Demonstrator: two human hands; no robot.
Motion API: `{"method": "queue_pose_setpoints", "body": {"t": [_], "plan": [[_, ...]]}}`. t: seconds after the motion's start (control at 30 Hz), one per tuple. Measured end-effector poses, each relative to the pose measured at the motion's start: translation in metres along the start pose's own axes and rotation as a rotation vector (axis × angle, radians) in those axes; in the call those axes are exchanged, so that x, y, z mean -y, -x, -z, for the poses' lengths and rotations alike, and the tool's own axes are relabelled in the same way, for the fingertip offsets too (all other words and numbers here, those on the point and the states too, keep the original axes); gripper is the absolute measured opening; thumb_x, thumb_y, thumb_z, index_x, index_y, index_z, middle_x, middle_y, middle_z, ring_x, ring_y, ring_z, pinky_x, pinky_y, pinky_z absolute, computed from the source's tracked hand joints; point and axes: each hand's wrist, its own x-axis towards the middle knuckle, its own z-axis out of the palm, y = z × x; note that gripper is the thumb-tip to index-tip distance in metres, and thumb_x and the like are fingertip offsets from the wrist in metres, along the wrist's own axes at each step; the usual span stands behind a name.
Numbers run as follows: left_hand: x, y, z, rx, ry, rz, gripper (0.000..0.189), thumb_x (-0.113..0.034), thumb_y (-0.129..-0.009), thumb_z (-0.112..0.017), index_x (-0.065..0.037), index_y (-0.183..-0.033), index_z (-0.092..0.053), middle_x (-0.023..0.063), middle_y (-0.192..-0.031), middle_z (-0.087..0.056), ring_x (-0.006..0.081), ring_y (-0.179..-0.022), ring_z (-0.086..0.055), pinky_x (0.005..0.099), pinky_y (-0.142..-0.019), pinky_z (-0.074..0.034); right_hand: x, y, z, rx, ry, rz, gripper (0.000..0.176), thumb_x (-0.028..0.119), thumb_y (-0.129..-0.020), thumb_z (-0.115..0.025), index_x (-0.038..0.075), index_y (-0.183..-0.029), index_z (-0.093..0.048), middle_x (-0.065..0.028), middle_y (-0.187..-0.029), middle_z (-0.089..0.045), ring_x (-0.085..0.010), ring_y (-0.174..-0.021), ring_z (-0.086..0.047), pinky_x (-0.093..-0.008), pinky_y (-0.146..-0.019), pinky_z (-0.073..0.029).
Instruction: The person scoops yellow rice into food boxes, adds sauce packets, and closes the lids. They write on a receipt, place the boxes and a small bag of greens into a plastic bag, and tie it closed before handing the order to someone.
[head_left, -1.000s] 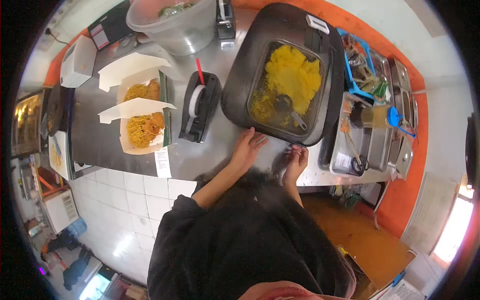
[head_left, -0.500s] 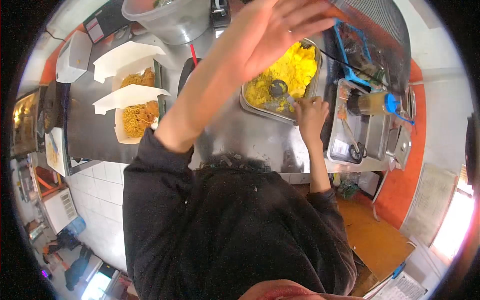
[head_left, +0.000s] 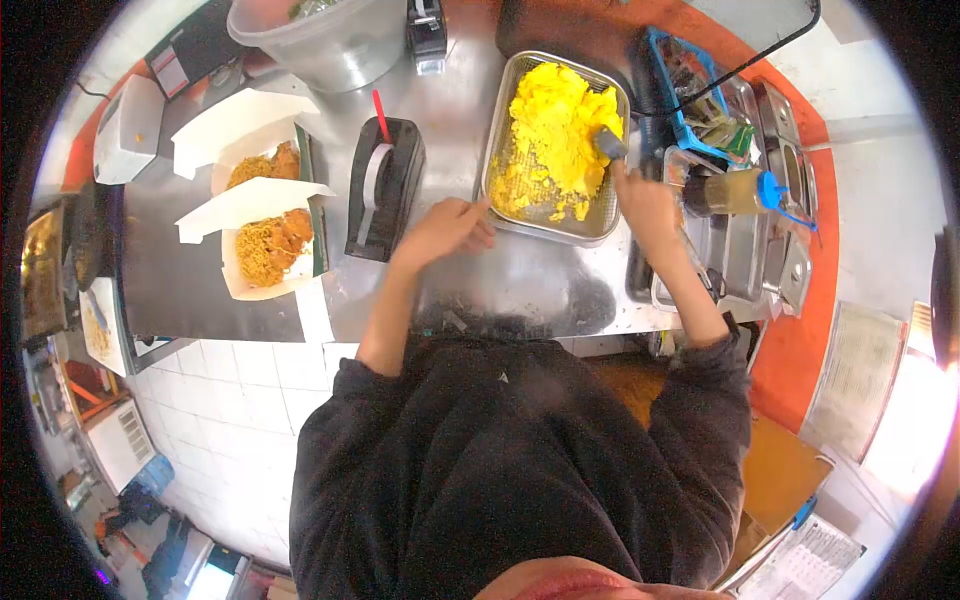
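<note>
Scoop [head_left: 608, 142] shifts to the right side of the yellow food [head_left: 555, 130], upper centre of frame, gripped by the right hand [head_left: 648, 212] and so in use, while left hand [head_left: 447, 230] drops, loosely curled, to the metal tray's [head_left: 550, 233] lower-left corner, grip unclear.

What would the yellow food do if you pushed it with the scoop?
The yellow food would probably crumble, since its near edge is scattered in loose bits. It might also stick together a little, because its middle looks clumped. A gentle push likely won't spill it, as the metal tray has raised sides.
</note>
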Motion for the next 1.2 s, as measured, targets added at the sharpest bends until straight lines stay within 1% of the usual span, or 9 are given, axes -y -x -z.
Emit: {"method": "queue_pose_setpoints", "body": {"t": [0.1, 0.4, 0.57, 0.6, 0.73, 0.9, 0.97, 1.0, 1.2], "plan": [[0.020, -0.014, -0.017, 0.108, 0.276, -0.142, 0.054, -0.038, -0.102, -0.033, 0.007, -0.099, -0.063, 0.0173, -0.093, -0.069, 0.0235, -0.080, -0.069, 0.0318, -0.074, -0.055, 0.016, 0.003, -0.020, 0.001, 0.139, 0.206, 0.028, 0.010, -0.080, -0.056, -0.002, -0.104, -0.053, -0.0090, -0.071, -0.064, -0.0195, -0.050, -0.063, -0.0290, -0.044, -0.049], [0.038, -0.020, -0.032, 0.033, 0.464, -0.291, 0.045, -0.025, -0.102, -0.035, 0.012, -0.099, -0.060, 0.0219, -0.091, -0.068, 0.0269, -0.082, -0.069, 0.0346, -0.079, -0.056, 0.085, -0.005, 0.014, 0.090, -0.296, 0.490, 0.024, 0.006, -0.079, -0.052, -0.006, -0.099, -0.057, -0.0147, -0.068, -0.065, -0.0268, -0.061, -0.066, -0.0349, -0.054, -0.053], [0.037, -0.016, -0.032, -0.012, 0.432, -0.383, 0.044, -0.025, -0.103, -0.035, 0.010, -0.098, -0.060, 0.0198, -0.088, -0.068, 0.0254, -0.081, -0.069, 0.0337, -0.077, -0.056, 0.074, -0.022, -0.010, 0.031, -1.188, 0.224, 0.023, 0.008, -0.089, -0.052, -0.002, -0.108, -0.060, -0.0199, -0.069, -0.061, -0.0294, -0.060, -0.062, -0.0345, -0.056, -0.048], [0.039, -0.015, -0.032, -0.014, 0.413, -0.358, 0.044, -0.027, -0.103, -0.036, 0.009, -0.097, -0.060, 0.0190, -0.089, -0.068, 0.0242, -0.079, -0.069, 0.0330, -0.076, -0.056, 0.067, -0.023, -0.021, 0.285, -1.374, 0.092, 0.027, 0.018, -0.095, -0.053, -0.001, -0.112, -0.061, -0.0102, -0.064, -0.056, -0.0166, -0.053, -0.053, -0.0283, -0.050, -0.040], [0.037, -0.013, -0.032, -0.027, 0.385, -0.313, 0.043, -0.031, -0.102, -0.039, 0.005, -0.094, -0.061, 0.0152, -0.090, -0.068, 0.0201, -0.074, -0.068, 0.0301, -0.071, -0.055, 0.055, -0.014, -0.042, 0.575, -1.991, -0.335, 0.033, 0.028, -0.098, -0.052, 0.001, -0.113, -0.062, 0.0055, -0.065, -0.047, -0.0031, -0.051, -0.037, -0.0211, -0.045, -0.028], [0.036, -0.009, -0.032, -0.131, 0.353, -0.282, 0.035, -0.030, -0.101, -0.043, 0.001, -0.096, -0.058, 0.0114, -0.087, -0.067, 0.0173, -0.072, -0.067, 0.0282, -0.070, -0.055, 0.047, -0.025, -0.045, 0.151, -1.478, -0.286, 0.025, 0.018, -0.094, -0.055, 0.004, -0.112, -0.064, -0.0011, -0.061, -0.052, -0.0104, -0.048, -0.048, -0.0262, -0.045, -0.036], [0.037, -0.007, -0.035, -0.163, 0.343, -0.296, 0.033, -0.029, -0.101, -0.044, 0.001, -0.097, -0.057, 0.0102, -0.086, -0.067, 0.0166, -0.072, -0.067, 0.0276, -0.069, -0.054, 0.052, -0.032, -0.049, -0.299, -0.679, 0.150, 0.030, 0.010, -0.085, -0.056, 0.007, -0.115, -0.062, -0.0126, -0.064, -0.060, -0.0226, -0.054, -0.061, -0.0345, -0.049, -0.047], [0.037, -0.008, -0.034, -0.153, 0.327, -0.331, 0.031, -0.028, -0.100, -0.044, 0.000, -0.099, -0.056, 0.0099, -0.087, -0.067, 0.0165, -0.073, -0.067, 0.0274, -0.068, -0.054, 0.059, -0.026, -0.049, -0.031, -0.553, 0.223, 0.044, 0.005, -0.077, -0.056, 0.010, -0.121, -0.057, -0.0207, -0.072, -0.063, -0.0321, -0.065, -0.066, -0.0417, -0.057, -0.052], [0.041, -0.014, -0.022, -0.107, 0.268, -0.442, 0.027, -0.025, -0.099, -0.047, 0.000, -0.099, -0.058, 0.0092, -0.089, -0.069, 0.0164, -0.074, -0.067, 0.0275, -0.067, -0.053, 0.066, -0.010, -0.028, 0.031, -0.841, 0.326, 0.037, 0.005, -0.083, -0.054, 0.006, -0.119, -0.058, -0.0200, -0.075, -0.064, -0.0330, -0.070, -0.066, -0.0405, -0.061, -0.052]]}}
